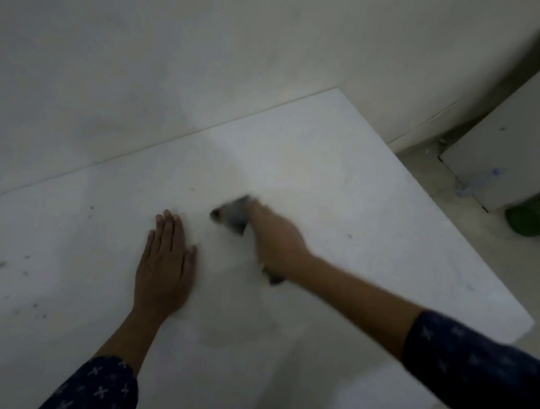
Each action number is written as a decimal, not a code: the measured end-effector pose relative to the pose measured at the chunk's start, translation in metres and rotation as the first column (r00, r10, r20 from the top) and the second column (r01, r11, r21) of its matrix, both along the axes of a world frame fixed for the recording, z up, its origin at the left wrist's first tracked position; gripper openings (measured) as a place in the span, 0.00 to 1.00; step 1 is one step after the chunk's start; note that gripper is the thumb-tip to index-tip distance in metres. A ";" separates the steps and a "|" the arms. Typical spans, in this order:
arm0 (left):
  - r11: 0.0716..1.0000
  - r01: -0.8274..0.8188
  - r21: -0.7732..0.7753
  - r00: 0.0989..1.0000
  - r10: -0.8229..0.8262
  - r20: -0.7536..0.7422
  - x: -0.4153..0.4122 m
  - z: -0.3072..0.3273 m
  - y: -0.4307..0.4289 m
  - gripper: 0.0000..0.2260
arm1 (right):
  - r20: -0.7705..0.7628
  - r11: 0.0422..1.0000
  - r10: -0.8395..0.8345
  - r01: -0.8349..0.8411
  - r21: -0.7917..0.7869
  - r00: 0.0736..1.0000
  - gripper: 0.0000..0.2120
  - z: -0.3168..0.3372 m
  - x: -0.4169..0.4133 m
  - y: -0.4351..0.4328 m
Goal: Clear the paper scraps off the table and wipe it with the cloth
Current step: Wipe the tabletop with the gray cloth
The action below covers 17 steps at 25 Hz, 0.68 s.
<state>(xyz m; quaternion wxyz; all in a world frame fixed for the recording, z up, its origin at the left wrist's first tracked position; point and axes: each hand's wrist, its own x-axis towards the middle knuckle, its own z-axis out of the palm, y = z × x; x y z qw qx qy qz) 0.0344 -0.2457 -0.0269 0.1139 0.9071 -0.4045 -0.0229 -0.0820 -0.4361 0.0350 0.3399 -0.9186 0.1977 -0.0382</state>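
Your right hand (276, 239) grips the dark cloth (235, 215) mid-table (328, 163), near your flat, open left hand (163, 267); it looks soft and light, so hold it wadded under the palm and press down.

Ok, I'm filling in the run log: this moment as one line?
stage: wiping | right hand: grips cloth on table | left hand: flat on table | dark specks: table's left
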 end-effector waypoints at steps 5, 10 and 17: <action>1.000 0.014 0.010 1.000 -0.014 0.008 -0.001 -0.001 0.003 0.31 | -0.035 0.973 0.121 -0.125 -0.191 0.992 0.28 -0.048 -0.016 0.039; 1.000 0.008 -0.011 1.000 -0.009 -0.016 -0.002 0.001 0.003 0.29 | -0.104 0.925 -0.364 0.347 -0.156 0.925 0.23 -0.036 -0.020 -0.092; 1.000 0.010 0.002 1.000 -0.010 -0.027 -0.002 0.002 0.001 0.31 | -0.049 0.999 0.043 -0.042 0.009 0.998 0.24 0.006 -0.059 0.044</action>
